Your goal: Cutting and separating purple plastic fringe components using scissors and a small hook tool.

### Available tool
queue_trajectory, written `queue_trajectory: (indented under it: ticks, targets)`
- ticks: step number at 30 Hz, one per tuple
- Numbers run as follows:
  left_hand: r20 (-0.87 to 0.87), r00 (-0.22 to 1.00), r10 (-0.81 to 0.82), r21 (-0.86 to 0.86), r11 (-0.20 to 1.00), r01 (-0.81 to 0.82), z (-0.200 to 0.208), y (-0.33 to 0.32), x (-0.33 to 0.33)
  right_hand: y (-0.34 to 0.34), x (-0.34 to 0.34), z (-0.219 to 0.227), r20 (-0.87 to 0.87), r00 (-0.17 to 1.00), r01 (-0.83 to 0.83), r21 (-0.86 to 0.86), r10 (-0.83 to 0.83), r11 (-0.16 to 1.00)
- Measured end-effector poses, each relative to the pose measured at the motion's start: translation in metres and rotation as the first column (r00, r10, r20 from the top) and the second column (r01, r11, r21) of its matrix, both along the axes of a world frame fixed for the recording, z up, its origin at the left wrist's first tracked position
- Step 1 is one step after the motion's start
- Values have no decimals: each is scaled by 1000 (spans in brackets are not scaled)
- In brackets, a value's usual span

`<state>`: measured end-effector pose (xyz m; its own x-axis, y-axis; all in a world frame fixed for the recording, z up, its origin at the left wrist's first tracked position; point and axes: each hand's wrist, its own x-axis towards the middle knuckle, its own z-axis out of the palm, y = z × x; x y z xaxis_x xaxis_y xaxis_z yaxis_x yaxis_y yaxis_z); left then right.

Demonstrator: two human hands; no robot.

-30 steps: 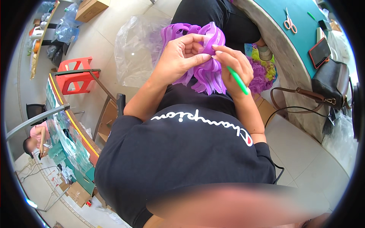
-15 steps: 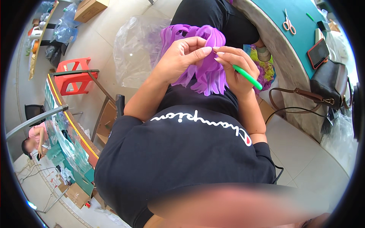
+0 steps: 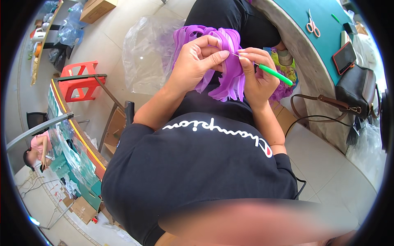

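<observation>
Pinching purple ribbon bundle (image 3: 223,61) in left hand (image 3: 197,61) grip, above lap; gripping green-handled hook tool (image 3: 273,74) in right hand (image 3: 256,76), tip touching ribbon just beside left fingertips.

- We see a brown cardboard box (image 3: 97,8) on the floor, far up-left of the bench (image 3: 328,45).
- A flat phone, red-edged with a dark screen (image 3: 344,57), lies on the bench's teal top.
- A clear plastic bag (image 3: 143,53) lies crumpled on the floor, left of the bench.
- Small open cartons (image 3: 84,209) sit far down-left of the bench.
</observation>
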<state>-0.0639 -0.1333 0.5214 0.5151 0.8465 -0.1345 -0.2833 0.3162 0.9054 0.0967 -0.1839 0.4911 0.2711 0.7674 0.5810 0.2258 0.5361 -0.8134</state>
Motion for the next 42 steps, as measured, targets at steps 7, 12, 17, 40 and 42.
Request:
queue_trajectory:
  ticks: [7,12,17,40,42]
  targets:
    - [-162,980,112,292,954,-61,-4,-4,1,1,1,14,294,955,24,32,-32,999]
    - [-287,950,124,342,940,-20,-8,-5,-2,3,3,16,450,892,36,15,-39,999]
    - [-191,977,97,175,982,-63,-5,-5,1,10,6,3,570,803,11,281,-176,960]
    - [25,995,-99,-59,993,100,-19,2,5,-14,7,-8,-162,987,-21,-81,8,997]
    - [30,996,-87,-55,995,89,-19,0,6,-11,4,-10,-138,990,-17,-75,7,997]
